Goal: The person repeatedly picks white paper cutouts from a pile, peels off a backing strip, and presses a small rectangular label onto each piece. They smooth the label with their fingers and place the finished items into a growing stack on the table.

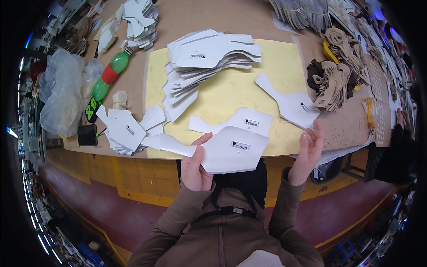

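A white cut shoe-upper piece (218, 155) with a small printed label hangs over the table's near edge. Its narrow end is gripped by my left hand (195, 167), thumb on top and fingers beneath. My right hand (309, 149) is raised to the right, fingers bent and apart, with nothing plainly held. Just beyond it lies a single white piece (289, 104) on the yellow sheet (231, 95). Another white piece (260, 119) lies partly covered by the held one. Farther back, a fanned stack of white pieces (200, 49) rests on the sheet.
At the left are a small pile of white pieces (122, 129), a black box (87, 135), a green bottle (118, 62) and a clear plastic bag (62, 95). Bundled beige pieces (333, 84) sit at the right. More white stacks (140, 22) stand at the back.
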### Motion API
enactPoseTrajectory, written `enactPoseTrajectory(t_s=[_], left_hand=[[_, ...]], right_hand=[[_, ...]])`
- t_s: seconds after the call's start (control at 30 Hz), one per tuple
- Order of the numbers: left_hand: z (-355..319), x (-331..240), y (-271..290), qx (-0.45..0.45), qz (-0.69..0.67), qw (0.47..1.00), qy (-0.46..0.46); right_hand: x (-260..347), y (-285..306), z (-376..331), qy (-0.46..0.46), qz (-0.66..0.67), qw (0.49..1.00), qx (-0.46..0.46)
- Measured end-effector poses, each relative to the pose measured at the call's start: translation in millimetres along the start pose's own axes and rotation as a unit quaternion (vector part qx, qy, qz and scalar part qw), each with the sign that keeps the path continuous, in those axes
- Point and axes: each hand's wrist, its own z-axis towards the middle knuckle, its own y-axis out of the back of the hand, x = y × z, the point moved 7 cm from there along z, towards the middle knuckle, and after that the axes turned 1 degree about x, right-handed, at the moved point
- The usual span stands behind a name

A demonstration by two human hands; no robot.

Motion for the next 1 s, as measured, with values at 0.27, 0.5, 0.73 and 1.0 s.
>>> enactPoseTrajectory(t_s=[0.27, 0.5, 0.73, 1.0], left_hand=[[0.6, 1.8, -1.6, -0.004, -0.006, 1.000, 0.004], [1.3, -6.2, -18.2, 0.123, 0.233, 0.964, -0.028], [29.2, -11.7, -19.7, 0.173, 0.735, 0.619, -0.216], [36.4, -7.6, -16.3, 0.140, 0.728, 0.633, -0.225]], right_hand=[[11.6, -53.4, -44.5, -0.141, 0.276, 0.905, 0.292], [10.8, -56.4, -48.6, -0.198, 0.199, 0.930, 0.237], [3.2, -28.8, -31.2, -0.170, 0.182, 0.957, 0.147], [-5.5, -7.5, -16.2, -0.161, 0.232, 0.955, 0.096]])
